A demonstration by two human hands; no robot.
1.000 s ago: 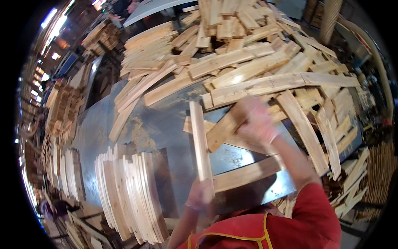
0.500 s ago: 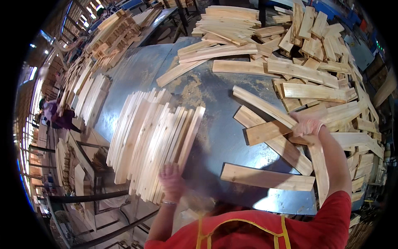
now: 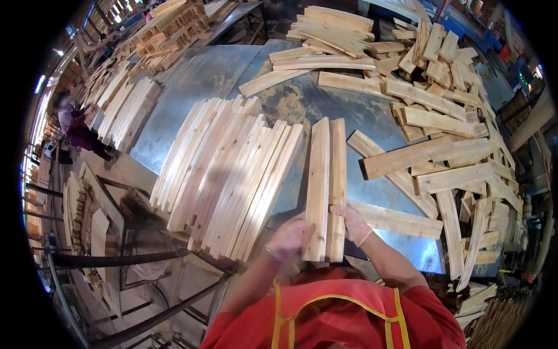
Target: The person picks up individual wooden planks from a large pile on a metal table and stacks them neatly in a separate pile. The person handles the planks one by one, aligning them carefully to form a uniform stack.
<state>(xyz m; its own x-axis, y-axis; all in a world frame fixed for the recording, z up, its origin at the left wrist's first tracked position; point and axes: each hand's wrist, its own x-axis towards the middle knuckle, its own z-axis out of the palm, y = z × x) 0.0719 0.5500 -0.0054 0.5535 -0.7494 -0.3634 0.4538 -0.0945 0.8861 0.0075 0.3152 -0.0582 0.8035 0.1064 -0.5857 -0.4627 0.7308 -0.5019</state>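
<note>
Item: two long, narrow, pale-yellow wooden boards, the left-hand board (image 3: 317, 186) and the right-hand board (image 3: 337, 174). Position: side by side, lengthwise before the person, between a close-set row of pale wooden strips (image 3: 232, 174) to the left and a loose heap of wooden boards (image 3: 439, 121) to the right, over a grey-blue metal-topped table (image 3: 197, 70).

Grip: the right hand (image 3: 351, 224) pinched the right-hand board at its outer long edge, near the close end, one digit laid over the upper face. The left hand (image 3: 289, 235) lay against the outer edge of the left-hand board, low down; whether it pinched or merely pressed could not be told.

Handling (judged): each board probably light and stiff, unlikely to bend or break; dry, with moderate friction; splinters possible at sawn edges. Best held by the long edges; a hold nearer mid-length would likely have balanced better than one at the close end.

Obscured: the left hand was blurred; the undersides of both boards and the digits beneath were hidden, so contact with the table could not be confirmed. A pale board lying crosswise (image 3: 401, 221) had its left end covered. The distant person (image 3: 78, 125) at far left was too small and blurred to detail.
</note>
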